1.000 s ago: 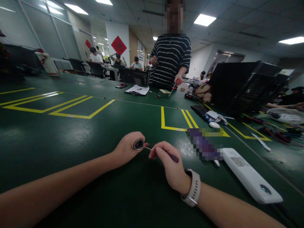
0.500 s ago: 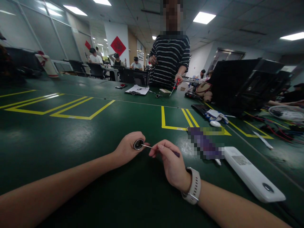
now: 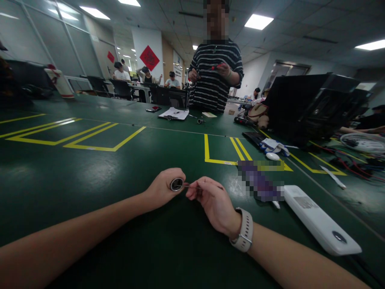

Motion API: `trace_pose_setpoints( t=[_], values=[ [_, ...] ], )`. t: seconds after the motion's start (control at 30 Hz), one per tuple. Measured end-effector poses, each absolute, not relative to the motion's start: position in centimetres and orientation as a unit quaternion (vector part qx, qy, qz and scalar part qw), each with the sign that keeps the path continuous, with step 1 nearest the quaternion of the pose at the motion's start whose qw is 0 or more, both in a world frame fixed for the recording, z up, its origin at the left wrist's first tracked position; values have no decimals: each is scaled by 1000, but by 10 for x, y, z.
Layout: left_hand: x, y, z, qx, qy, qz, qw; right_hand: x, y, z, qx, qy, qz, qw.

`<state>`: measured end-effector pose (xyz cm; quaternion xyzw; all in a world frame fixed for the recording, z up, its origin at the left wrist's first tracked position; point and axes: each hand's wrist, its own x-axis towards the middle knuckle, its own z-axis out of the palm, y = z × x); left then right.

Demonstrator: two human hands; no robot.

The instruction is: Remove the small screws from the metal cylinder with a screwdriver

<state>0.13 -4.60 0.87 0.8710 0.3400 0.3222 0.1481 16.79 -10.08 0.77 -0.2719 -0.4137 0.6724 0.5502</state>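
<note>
My left hand [image 3: 159,190] is closed around a short, hollow cylinder [image 3: 176,184] with a shiny metal rim, its dark open end turned toward me. Most of its body is hidden in my fist. Between the thumb and fingertips of my right hand [image 3: 217,202] is a slim screwdriver [image 3: 192,187]. Its thin metal shaft points left to the cylinder's rim; whether the tip goes inside or only touches the edge, I cannot tell. My fingers cover most of the handle. Both hands are just above the green table [image 3: 120,249].
A white power bank-like block [image 3: 319,218] with a cable lies at right, beside a blurred purple packet [image 3: 260,180]. Gloves [image 3: 275,146] and a dark computer case [image 3: 303,106] are farther back. Opposite stands a co-worker [image 3: 215,76] behind a clipboard with papers [image 3: 174,113].
My right hand has turned slightly and moved a little left, hiding more of the screwdriver's handle. Across the table, the co-worker has raised a red-handled tool from the tabletop to chest height.
</note>
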Motion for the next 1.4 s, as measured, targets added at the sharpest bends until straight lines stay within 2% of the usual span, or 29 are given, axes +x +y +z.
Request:
trace_pose_setpoints(
  t=[0.13, 0.27, 0.53, 0.63, 0.83, 0.93, 1.13, 1.4],
  values=[
    [3, -46, 10, 870, 357, 312, 132, 167, -106, 8, -309, -486, 573, 584],
    [5, -47, 10, 876, 368, 290, 113, 167, -110, 9, -355, -556, 497, 563],
    [2, -45, 8, 891, 319, 291, 138, 169, -97, 5, -269, -422, 661, 559],
    [2, -44, 8, 889, 322, 293, 140, 169, -101, 6, -278, -452, 631, 566],
    [4, -47, 11, 892, 347, 270, 106, 170, -111, 13, -375, -561, 484, 557],
    [4, -46, 10, 895, 348, 263, 94, 170, -108, 12, -360, -556, 512, 548],
    [2, -45, 8, 893, 334, 281, 105, 169, -100, 5, -305, -433, 630, 568],
    [4, -44, 9, 881, 359, 278, 135, 168, -101, 9, -317, -420, 628, 572]
  ],
)
